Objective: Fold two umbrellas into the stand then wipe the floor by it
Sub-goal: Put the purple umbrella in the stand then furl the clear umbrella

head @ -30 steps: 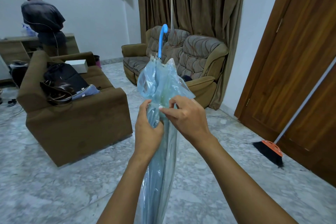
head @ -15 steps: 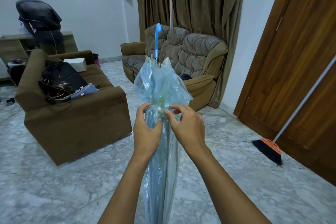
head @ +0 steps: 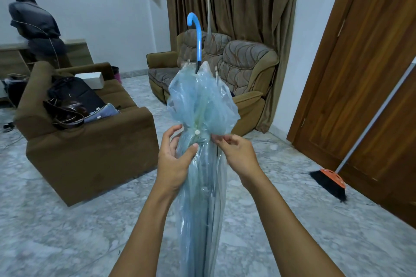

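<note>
- Head view: the umbrella point(head: 202, 164) stands upright between both arms, handle up, canopy gathered and its strap snapped shut.
- The left hand point(head: 174, 159) cups it loosely, fingers spread; the right hand point(head: 237, 153) pinches the plastic's edge.
- No stand or second umbrella visible; stowing and floor wiping remain.

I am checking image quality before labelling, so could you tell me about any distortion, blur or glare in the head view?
Head view: wide-angle bending bows the door and broom handle near the right edge; the umbrella and both hands look sharp; lighting is soft and dim, without strong glare.
</note>
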Available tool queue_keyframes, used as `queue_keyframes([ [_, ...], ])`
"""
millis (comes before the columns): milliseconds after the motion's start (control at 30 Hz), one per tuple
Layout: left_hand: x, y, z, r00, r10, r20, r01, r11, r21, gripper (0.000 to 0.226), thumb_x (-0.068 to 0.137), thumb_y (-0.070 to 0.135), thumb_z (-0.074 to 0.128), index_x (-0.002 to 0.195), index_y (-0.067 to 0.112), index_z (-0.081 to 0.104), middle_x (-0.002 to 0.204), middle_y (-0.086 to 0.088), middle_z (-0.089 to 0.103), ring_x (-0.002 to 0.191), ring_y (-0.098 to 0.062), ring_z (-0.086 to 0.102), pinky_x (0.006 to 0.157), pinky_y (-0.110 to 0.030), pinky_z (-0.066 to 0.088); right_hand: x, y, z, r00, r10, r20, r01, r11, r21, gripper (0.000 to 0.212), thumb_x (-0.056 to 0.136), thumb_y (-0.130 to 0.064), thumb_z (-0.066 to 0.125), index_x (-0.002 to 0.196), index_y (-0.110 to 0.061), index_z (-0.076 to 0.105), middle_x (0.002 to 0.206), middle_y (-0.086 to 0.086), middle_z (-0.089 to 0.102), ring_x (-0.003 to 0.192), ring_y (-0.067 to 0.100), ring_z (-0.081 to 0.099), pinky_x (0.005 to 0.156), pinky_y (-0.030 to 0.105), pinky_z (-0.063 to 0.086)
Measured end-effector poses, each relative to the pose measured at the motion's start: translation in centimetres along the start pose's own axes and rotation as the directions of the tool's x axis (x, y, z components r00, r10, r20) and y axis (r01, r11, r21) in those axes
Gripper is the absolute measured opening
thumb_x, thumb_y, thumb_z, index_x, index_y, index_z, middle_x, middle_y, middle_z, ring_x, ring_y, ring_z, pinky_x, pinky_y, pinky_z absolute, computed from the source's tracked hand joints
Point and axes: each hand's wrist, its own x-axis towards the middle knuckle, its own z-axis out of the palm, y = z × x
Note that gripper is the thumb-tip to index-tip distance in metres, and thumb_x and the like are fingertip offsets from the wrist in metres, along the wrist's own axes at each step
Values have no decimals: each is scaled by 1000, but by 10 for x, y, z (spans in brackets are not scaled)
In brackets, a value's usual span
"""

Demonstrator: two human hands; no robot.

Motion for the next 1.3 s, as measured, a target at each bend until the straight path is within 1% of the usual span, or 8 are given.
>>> queue_keyframes([
  [167,0,2,1,985,-121,119,133,986,-97,39,77,16,70,114,20,57,114,-7,69,100,-21,67,85,-34,54,0,-1,5,996,-73,58,58,973,222,23,89,-27,72,83,-9,59,84,9,65,81,21,60,75,40,51],
  [267,0,8,5,995,-37,89,19,979,205,34,76,33,64,106,18,60,115,-2,57,105,-17,57,90,-27,46,-3,-3,7,992,-120,24,112,970,217,24,90,-28,72,78,-13,56,78,5,61,76,16,55,69,33,46],
  [367,4,22,6,997,0,79,-44,829,558,63,67,69,51,106,20,61,121,4,40,118,-15,45,101,-30,40,-4,-1,7,986,-164,-2,161,967,196,24,92,-20,70,73,-17,56,76,5,61,74,14,55,68,31,47],
  [567,12,48,27,998,-62,9,43,784,620,81,56,82,66,108,20,63,98,9,68,92,-7,65,71,-21,50,-9,-3,14,943,-334,-3,333,941,-53,23,88,0,59,74,-18,55,74,5,58,70,10,52,63,29,46],
  [800,33,67,57,990,-138,11,116,868,482,41,80,55,70,75,15,67,72,0,69,68,-14,66,54,-23,49,-15,-12,-9,905,-426,15,415,873,-257,21,92,-18,68,75,-15,55,78,7,67,76,23,63,68,39,51],
  [1000,46,43,88,965,-256,52,245,957,156,19,86,41,70,87,23,66,98,4,73,94,-15,69,92,-40,55,-15,-25,-65,962,-272,-31,272,962,4,15,93,-11,67,80,-9,59,84,-1,70,76,1,67,74,29,58],
  [1133,39,32,119,924,-310,222,333,940,-72,39,82,37,74,116,20,66,113,-2,73,106,-20,69,96,-47,53,-13,-16,-101,981,-119,-155,144,976,163,13,88,-18,73,81,-8,67,85,10,73,75,15,69,68,33,60],
  [1300,25,26,162,782,-359,509,517,830,-209,36,98,25,54,132,12,57,123,-8,69,115,-24,65,96,-43,52,-11,-3,-148,965,-128,-231,139,990,33,28,71,-43,77,75,-17,67,114,-8,62,102,7,65,96,31,51],
])
